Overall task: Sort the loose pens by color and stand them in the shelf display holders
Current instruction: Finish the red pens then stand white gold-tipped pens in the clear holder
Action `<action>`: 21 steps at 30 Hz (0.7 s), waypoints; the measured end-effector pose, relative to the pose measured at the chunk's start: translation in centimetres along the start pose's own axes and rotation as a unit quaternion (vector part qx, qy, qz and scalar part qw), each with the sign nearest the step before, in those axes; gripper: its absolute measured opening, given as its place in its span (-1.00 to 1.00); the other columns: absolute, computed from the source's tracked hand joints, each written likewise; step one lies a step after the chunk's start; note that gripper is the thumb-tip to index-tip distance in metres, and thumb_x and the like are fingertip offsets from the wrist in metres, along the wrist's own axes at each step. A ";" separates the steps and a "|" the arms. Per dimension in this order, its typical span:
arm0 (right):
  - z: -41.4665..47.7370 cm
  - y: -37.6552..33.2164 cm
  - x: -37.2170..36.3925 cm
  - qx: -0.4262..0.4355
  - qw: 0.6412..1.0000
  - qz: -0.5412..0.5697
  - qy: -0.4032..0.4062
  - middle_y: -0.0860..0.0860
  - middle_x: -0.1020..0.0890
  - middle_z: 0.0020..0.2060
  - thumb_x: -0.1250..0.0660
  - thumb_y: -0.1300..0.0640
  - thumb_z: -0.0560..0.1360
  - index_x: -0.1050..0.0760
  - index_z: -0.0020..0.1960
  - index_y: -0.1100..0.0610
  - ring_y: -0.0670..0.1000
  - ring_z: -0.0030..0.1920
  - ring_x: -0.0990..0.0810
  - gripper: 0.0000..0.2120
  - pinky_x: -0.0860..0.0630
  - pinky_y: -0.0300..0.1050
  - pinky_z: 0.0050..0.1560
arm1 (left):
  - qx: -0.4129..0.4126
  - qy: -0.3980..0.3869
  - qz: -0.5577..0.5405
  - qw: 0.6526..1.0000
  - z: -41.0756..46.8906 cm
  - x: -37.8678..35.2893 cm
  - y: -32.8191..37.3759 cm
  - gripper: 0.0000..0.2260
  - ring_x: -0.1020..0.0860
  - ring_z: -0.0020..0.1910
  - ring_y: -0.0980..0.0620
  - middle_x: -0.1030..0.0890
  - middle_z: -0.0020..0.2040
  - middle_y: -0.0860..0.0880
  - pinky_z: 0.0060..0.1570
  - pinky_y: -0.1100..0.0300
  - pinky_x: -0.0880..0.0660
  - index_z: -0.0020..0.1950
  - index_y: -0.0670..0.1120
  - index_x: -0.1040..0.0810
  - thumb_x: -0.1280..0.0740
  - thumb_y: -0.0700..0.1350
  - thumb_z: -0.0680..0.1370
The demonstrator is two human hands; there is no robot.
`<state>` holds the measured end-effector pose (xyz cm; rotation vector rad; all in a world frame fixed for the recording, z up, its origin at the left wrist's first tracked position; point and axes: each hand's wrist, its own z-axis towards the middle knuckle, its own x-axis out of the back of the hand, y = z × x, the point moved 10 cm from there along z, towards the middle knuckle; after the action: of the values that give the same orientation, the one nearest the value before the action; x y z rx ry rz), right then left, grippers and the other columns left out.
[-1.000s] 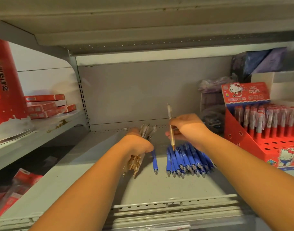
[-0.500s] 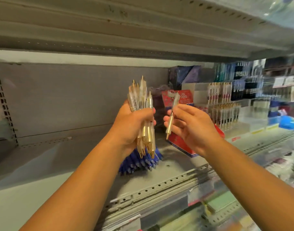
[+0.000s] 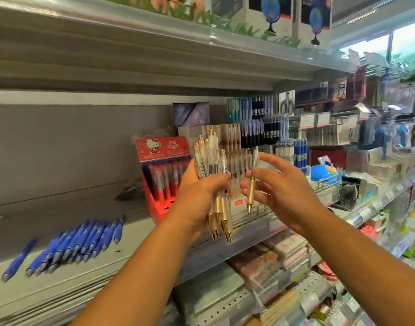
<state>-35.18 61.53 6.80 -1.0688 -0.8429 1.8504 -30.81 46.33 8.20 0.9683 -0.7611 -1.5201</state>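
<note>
**While gold pens filled both hands, the blue ones lay unsorted**

As the person faced the shelf point(image 3: 48, 222), the left hand point(image 3: 199, 196) was wrapped round a bundle of gold pens point(image 3: 207, 156), held upright and tips down, in front of and just right of the red display holder point(image 3: 158, 203). Further right of that holder, the right hand point(image 3: 281, 191) pinched a single gold pen point(image 3: 250, 189) between thumb and forefinger on its gold lower barrel, the other fingers spread loose. Well left of the red display holder, the blue pens point(image 3: 79, 245) lay in a loose row on the shelf, one off on its own at the far left. Right of the red display holder and behind the hands stood a clear display holder point(image 3: 234, 142) that seemed to carry similar pale pens, though blur made that uncertain.

The pens looked light and stiff, with smooth barrels likely to slide against one another. A full fistful could fan out or slip if the grip eased. Taking each pen singly at mid-barrel, as the right hand had it, would probably give the best control for standing it in a slot. The clear upper halves seemed the more brittle part, and so a poorer place to squeeze.
</note>
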 end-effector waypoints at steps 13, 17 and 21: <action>9.1 1.1 8.4 0.003 0.999 -0.023 -0.044 0.24 -0.68 -0.11 -0.35 0.33 0.53 -0.45 0.23 -0.06 0.26 -0.14 -0.71 -0.61 -0.66 0.00 -0.19 | -0.001 0.095 0.006 0.995 7.7 -3.8 -5.6 -0.57 -0.63 -0.22 -0.07 -0.65 -0.15 -0.09 -0.26 -0.02 -0.60 0.05 0.03 -0.57 -0.34 -0.32 0.24; 13.8 1.6 8.5 0.062 0.992 -0.104 -0.035 0.11 -0.72 -0.18 -0.38 0.30 0.52 -0.42 0.23 -0.09 0.12 -0.18 -0.72 -0.59 -0.64 -0.08 -0.25 | -0.008 0.120 0.018 0.993 11.2 -2.3 -6.7 -0.56 -0.67 -0.19 -0.03 -0.68 -0.14 -0.03 -0.31 0.08 -0.59 0.10 0.01 -0.56 -0.37 -0.27 0.25; 18.2 2.4 8.7 0.135 0.975 -0.173 -0.029 0.09 -0.70 -0.22 -0.37 0.28 0.54 -0.38 0.27 -0.13 0.09 -0.21 -0.71 -0.56 -0.66 -0.05 -0.22 | -0.016 0.168 0.028 0.985 13.6 -0.5 -7.6 -0.56 -0.68 -0.12 -0.07 -0.68 -0.12 -0.03 -0.20 -0.04 -0.63 0.10 0.02 -0.54 -0.41 -0.24 0.24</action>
<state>-54.91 65.56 9.35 -0.6543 -0.7322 1.6484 -46.37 47.55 7.87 1.1338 -0.5152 -1.2722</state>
